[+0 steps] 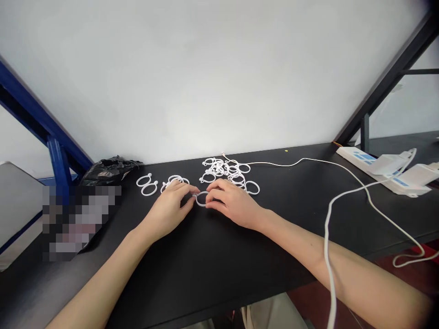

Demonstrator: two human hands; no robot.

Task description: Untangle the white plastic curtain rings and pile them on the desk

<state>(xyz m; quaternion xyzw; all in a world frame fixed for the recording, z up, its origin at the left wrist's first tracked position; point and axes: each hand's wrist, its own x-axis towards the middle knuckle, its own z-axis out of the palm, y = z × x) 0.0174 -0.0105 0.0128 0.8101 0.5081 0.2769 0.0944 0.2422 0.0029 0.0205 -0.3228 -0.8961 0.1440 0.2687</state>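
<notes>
Between my two hands, just above or on the black table [206,265], is a white ring [200,204] that looks like a plastic curtain ring. My left hand [171,205] pinches its left edge, at a small knob, with thumb and index finger. The fingertips of my right hand [235,203] are closed on its right side and cover part of it. Behind my right hand lies a tangled pile of similar white rings [219,169]. Several more rings [176,177] lie just behind my left hand, partly hidden by it. Two rings [148,189] rest farther left.
A crumpled black plastic bag [109,170] sits at the left. A white power strip [360,160] with plugged-in adapters stands at the right. Its white cable [329,219] loops across my right forearm. A pale wall [219,82] rises behind the table, with a blue frame [58,157] at left.
</notes>
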